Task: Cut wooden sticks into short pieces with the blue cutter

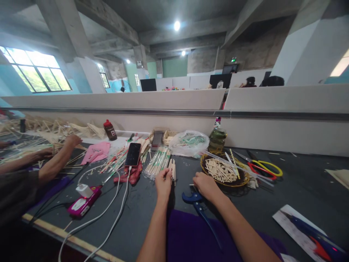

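Observation:
My left hand [163, 182] is closed round a small bundle of short wooden sticks [172, 168], which stands on the dark table [300, 182]. My right hand [205, 185] rests fingers-down on the table just right of it, curled, beside a blue-handled cutter [194, 202]; whether it holds anything is hidden. A round woven tray [242, 179] of cut sticks lies just beyond my right hand. Packs of wrapped chopsticks [158, 162] lie beyond my left hand.
A phone [132, 154] with white cable, a pink power bank [83, 203], a plastic bag [188, 142], a green jar [217, 139], yellow and red scissors [265, 168] and a dark bottle [110, 130] stand about. Another person's arms [51, 160] work at left among stick piles. A white partition runs behind.

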Demonstrator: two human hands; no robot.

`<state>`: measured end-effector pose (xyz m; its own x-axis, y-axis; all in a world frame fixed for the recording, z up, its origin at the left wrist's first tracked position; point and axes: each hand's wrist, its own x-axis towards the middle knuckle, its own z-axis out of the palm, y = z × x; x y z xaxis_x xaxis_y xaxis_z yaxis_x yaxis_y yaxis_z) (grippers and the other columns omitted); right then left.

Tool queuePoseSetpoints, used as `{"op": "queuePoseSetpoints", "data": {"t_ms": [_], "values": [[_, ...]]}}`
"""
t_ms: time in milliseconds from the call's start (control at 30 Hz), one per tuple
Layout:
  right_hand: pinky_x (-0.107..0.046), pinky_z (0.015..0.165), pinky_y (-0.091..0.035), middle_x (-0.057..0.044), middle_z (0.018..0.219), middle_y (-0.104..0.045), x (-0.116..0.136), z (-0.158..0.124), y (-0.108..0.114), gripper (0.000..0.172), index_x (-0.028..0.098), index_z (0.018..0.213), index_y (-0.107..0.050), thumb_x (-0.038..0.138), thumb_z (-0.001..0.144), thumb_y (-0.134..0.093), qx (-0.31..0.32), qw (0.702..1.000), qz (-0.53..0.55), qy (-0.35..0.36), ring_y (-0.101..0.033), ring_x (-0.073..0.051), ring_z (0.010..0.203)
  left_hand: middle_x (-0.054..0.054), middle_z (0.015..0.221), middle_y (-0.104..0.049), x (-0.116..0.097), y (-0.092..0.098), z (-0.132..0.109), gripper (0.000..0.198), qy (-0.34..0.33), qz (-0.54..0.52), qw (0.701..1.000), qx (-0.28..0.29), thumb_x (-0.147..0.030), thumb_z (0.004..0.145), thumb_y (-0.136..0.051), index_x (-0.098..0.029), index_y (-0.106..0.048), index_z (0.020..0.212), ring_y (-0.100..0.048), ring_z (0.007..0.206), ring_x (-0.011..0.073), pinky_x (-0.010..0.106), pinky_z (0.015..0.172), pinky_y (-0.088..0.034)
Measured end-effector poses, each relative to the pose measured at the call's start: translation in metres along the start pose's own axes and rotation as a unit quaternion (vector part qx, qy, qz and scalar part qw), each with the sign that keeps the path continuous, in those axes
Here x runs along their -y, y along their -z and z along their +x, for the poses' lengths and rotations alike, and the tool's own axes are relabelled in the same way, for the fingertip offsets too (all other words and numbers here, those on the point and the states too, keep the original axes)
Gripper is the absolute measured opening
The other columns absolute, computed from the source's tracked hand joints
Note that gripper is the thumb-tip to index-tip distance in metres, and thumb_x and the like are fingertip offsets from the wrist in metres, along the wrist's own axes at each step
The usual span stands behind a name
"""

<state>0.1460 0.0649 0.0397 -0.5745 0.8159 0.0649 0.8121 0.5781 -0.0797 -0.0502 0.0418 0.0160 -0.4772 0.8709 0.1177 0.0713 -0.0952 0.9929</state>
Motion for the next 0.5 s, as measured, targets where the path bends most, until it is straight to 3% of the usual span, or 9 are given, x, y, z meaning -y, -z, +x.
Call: {"op": "queuePoseSetpoints", "data": {"t_ms": [133, 300, 400, 500], "values": [[-0.028, 0.066, -0.035, -0.011, 0.087, -0.065, -0.009, -0.003, 0.015, 0.019, 0.017, 0.085, -0.064, 0.018, 0.088, -0.045, -0.020, 0.999, 0.005, -0.036, -0.059, -0.021, 0.084, 0.006, 0.079, -0.071, 0.003, -0.001, 0.002, 0.022, -0.015, -0.008, 1.000, -0.011, -0.031, 0.069, -0.066, -0.017, -0.072, 0.084, -0.063, 0.081, 0.0225, 0.029, 0.069, -0.048], [-0.028, 0.063, -0.034, -0.005, 0.081, -0.068, -0.049, -0.007, 0.058, 0.018, 0.022, 0.084, -0.063, 0.028, 0.089, -0.046, -0.121, 0.975, 0.064, -0.174, -0.061, -0.019, 0.074, 0.005, 0.081, -0.070, 0.004, -0.004, 0.001, 0.026, 0.003, -0.029, 1.000, -0.001, -0.035, 0.068, -0.068, -0.016, -0.072, 0.086, -0.063, 0.080, 0.0212, 0.028, 0.068, -0.048], [-0.029, 0.064, -0.035, -0.007, 0.087, -0.071, -0.071, -0.012, 0.067, 0.020, 0.022, 0.090, -0.066, 0.028, 0.088, -0.048, -0.135, 0.960, 0.069, -0.234, -0.062, -0.022, 0.079, 0.005, 0.081, -0.070, 0.004, -0.007, -0.001, 0.029, 0.013, -0.063, 0.998, 0.013, -0.037, 0.068, -0.069, -0.015, -0.071, 0.087, -0.062, 0.077, 0.0188, 0.026, 0.068, -0.048], [-0.030, 0.066, -0.037, -0.010, 0.094, -0.071, -0.077, -0.020, 0.071, 0.026, 0.021, 0.099, -0.068, 0.030, 0.089, -0.045, -0.136, 0.949, 0.058, -0.277, -0.063, -0.024, 0.085, 0.005, 0.081, -0.069, 0.002, -0.010, -0.004, 0.031, 0.031, -0.097, 0.994, 0.025, -0.037, 0.066, -0.071, -0.014, -0.070, 0.087, -0.062, 0.072, 0.0162, 0.025, 0.067, -0.047]]}}
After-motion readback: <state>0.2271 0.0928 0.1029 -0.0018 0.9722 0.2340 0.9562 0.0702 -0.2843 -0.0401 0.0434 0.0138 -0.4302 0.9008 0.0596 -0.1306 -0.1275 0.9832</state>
